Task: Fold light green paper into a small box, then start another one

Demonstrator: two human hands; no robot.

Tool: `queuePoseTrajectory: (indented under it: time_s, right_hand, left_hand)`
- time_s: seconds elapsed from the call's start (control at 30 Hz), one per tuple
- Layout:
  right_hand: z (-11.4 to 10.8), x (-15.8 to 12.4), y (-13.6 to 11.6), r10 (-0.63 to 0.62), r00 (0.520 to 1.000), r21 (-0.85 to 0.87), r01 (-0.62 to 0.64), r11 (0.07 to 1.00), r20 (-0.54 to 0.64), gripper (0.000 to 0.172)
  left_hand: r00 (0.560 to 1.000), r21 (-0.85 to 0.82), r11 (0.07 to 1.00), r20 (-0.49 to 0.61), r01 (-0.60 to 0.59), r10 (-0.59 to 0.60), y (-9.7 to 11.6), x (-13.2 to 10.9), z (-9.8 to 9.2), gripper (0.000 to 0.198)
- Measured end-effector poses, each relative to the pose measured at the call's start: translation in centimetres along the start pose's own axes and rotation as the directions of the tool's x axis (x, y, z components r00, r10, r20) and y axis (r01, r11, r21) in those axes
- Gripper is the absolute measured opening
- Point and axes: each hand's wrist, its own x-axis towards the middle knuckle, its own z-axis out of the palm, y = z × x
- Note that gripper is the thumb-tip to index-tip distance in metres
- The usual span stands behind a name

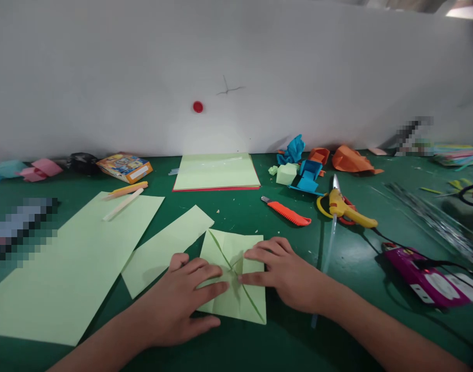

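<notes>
Evidently both hands are laid low so that the small pale-green sheet [236, 307] stays flat against the table [290, 341]; its place, midway along the table and well forward of the back edge, puts it squarely between the two forearms. The left hand [189, 297] rests palm down over the sheet's left side, fingers loosely spread and gripping nothing, which probably steadies it. The right hand [290, 274] comes in from the opposite side with its fingertips apart near the middle of the sheet, just beside a small raised bit of paper; it does not look clamped on anything, and the gap suggests light pressing rather than a hold.

The orange craft knife [288, 213] and the yellow glue gun [342, 206] lie farther toward the table's back edge on the right, seemingly parked there to leave the working spot free. A large green sheet [65, 279] and a narrower green piece [162, 253] lie to the left, handy yet mostly out from under the fingers.

The small sheet is roughly square and matt, slightly rumpled, with faint creases. A darker green line crosses it from its far left corner to its near right corner; whether that is a strip or a gap between folds, I cannot tell.
</notes>
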Motion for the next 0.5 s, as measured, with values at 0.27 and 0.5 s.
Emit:
queuePoseTrajectory:
  time_s: [0.27, 0.5]
  right_hand:
    - [-0.9, 0.2, -0.5, -0.091, 0.993, 0.183, 0.077, 0.98, 0.069, 0.054]
    - [-1.2, 0.0, 0.4, -0.117, 0.989, 0.251, 0.09, 0.964, 0.093, 0.072]
  left_hand:
    - [0.995, -0.042, 0.997, 0.081, 0.069, -0.066, 0.5, 0.0, -0.2, 0.048]
    - [0.988, -0.154, 0.987, 0.145, -0.035, 0.057, 0.1, -0.1, -1.0, 0.074]
